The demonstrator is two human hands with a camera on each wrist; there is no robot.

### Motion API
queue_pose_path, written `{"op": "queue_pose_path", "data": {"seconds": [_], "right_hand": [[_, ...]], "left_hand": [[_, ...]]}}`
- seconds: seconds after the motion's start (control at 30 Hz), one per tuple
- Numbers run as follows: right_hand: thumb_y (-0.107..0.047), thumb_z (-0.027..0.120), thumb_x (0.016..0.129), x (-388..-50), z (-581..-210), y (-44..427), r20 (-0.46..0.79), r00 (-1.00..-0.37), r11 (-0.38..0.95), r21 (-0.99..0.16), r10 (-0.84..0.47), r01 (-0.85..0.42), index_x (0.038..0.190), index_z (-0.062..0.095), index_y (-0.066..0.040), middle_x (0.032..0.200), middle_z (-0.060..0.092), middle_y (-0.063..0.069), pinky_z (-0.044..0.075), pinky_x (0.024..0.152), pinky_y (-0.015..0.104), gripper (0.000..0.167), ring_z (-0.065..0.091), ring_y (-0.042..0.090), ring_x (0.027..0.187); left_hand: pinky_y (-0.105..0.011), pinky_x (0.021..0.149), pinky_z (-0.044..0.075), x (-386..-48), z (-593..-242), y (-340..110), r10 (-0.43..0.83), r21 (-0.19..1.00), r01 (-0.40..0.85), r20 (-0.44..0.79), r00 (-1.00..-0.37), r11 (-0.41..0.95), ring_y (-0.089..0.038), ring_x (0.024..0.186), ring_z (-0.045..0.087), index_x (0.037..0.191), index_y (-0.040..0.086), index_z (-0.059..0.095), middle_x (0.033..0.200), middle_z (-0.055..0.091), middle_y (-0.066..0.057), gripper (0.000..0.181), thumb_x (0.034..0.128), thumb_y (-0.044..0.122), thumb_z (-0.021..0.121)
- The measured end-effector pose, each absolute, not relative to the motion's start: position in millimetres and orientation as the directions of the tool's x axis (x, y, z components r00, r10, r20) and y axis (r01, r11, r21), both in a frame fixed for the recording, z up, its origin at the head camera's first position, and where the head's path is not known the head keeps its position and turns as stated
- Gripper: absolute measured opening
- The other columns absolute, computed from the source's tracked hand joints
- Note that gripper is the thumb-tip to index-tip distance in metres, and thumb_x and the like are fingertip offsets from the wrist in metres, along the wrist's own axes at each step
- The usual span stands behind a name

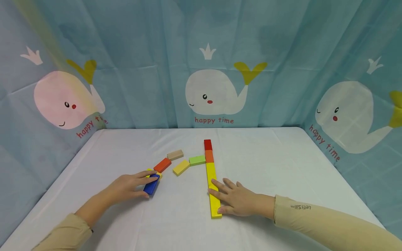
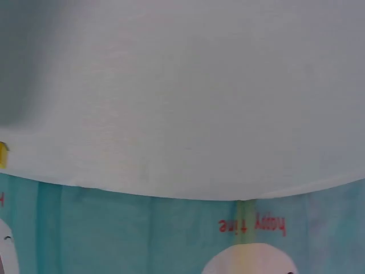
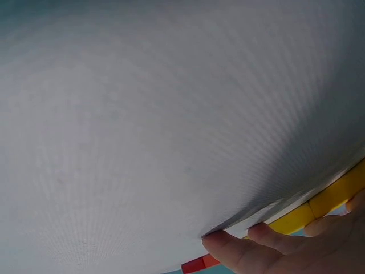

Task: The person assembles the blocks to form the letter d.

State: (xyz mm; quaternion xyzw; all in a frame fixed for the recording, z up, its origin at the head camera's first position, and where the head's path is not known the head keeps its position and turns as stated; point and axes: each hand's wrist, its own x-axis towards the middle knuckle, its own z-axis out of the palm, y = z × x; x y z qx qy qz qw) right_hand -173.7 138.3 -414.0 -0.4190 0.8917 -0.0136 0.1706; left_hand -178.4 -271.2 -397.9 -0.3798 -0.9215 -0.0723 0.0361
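Observation:
In the head view my left hand [image 1: 127, 188] holds a blue block [image 1: 151, 184], fingertips at its far end and thumb at its near end. Partly hidden under those fingers are a yellow block [image 1: 149, 170] and a yellow-orange one [image 1: 159, 174]. My right hand [image 1: 239, 199] rests with spread fingers on the yellow blocks [image 1: 211, 172] of a straight row. That row continues away from me with an orange block [image 1: 209, 156] and a red block [image 1: 208, 144]. The right wrist view shows the right fingers [image 3: 251, 251] along the row; the left wrist view misses the left hand.
A green block [image 1: 197, 160] meets the row's left side, and a pale yellow block [image 1: 181, 168] adjoins it. Farther left lie a wooden-coloured block [image 1: 175, 154] and an orange-red block [image 1: 162, 165]. A whale-print curtain [image 1: 141, 97] borders the white table [image 1: 267, 157].

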Motion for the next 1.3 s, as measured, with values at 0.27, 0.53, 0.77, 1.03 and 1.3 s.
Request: {"op": "queue_pose_path", "data": {"seconds": [0.27, 0.53, 0.77, 1.03, 1.3], "right_hand": [[-0.063, 0.034, 0.097, -175.2, -414.5, 139.1, -0.295, -0.595, 0.652, -0.159, -0.748, -0.741, 0.157, 0.019, -0.028, 0.163, 0.004, 0.0, 0.033, 0.099, 0.066, 0.071, 0.021, 0.041, 0.142], [-0.063, 0.034, 0.097, -175.5, -414.7, 139.9, -0.295, -0.593, 0.651, -0.161, -0.749, -0.742, 0.157, 0.019, -0.028, 0.164, 0.004, 0.0, 0.033, 0.1, 0.066, 0.071, 0.021, 0.041, 0.142], [-0.062, 0.036, 0.097, -175.5, -415.6, 139.2, -0.29, -0.586, 0.644, -0.17, -0.756, -0.746, 0.156, 0.02, -0.028, 0.163, 0.006, 0.001, 0.033, 0.099, 0.066, 0.07, 0.022, 0.041, 0.142], [-0.062, 0.035, 0.097, -175.2, -413.9, 138.1, -0.307, -0.592, 0.654, -0.168, -0.746, -0.737, 0.157, 0.019, -0.029, 0.164, 0.003, 0.0, 0.032, 0.101, 0.066, 0.071, 0.02, 0.04, 0.143], [-0.063, 0.034, 0.097, -174.8, -413.9, 136.8, -0.311, -0.597, 0.66, -0.159, -0.74, -0.735, 0.157, 0.018, -0.029, 0.163, 0.004, -0.001, 0.033, 0.101, 0.065, 0.07, 0.02, 0.039, 0.143]], "left_hand": [[-0.035, 0.08, 0.053, -187.6, -400.2, -242.8, 0.74, 0.155, 0.734, 0.023, -0.672, 0.662, -0.025, 0.106, 0.064, 0.137, 0.013, 0.057, 0.143, 0.05, -0.007, 0.056, 0.0869, 0.033, 0.073], [-0.043, 0.085, 0.05, -197.7, -394.6, -220.5, 0.63, 0.172, 0.608, -0.123, -0.767, 0.775, -0.026, 0.107, 0.062, 0.145, 0.017, 0.049, 0.151, 0.041, -0.005, 0.059, 0.0926, 0.04, 0.063], [-0.028, 0.062, 0.048, -208.3, -399.5, -196.7, 0.609, 0.027, 0.609, -0.027, -0.792, 0.793, -0.015, 0.069, 0.063, 0.141, 0.009, 0.052, 0.145, 0.049, -0.008, 0.063, 0.0954, 0.052, 0.053], [-0.031, 0.067, 0.051, -219.6, -402.1, -191.9, 0.625, -0.022, 0.626, -0.051, -0.779, 0.779, -0.024, 0.098, 0.066, 0.137, 0.009, 0.057, 0.142, 0.053, -0.005, 0.055, 0.0968, 0.047, 0.053], [-0.034, 0.068, 0.053, -229.2, -400.4, -199.7, 0.691, -0.013, 0.692, -0.047, -0.722, 0.722, -0.021, 0.083, 0.067, 0.134, 0.01, 0.06, 0.141, 0.054, -0.005, 0.046, 0.0966, 0.037, 0.058]]}}
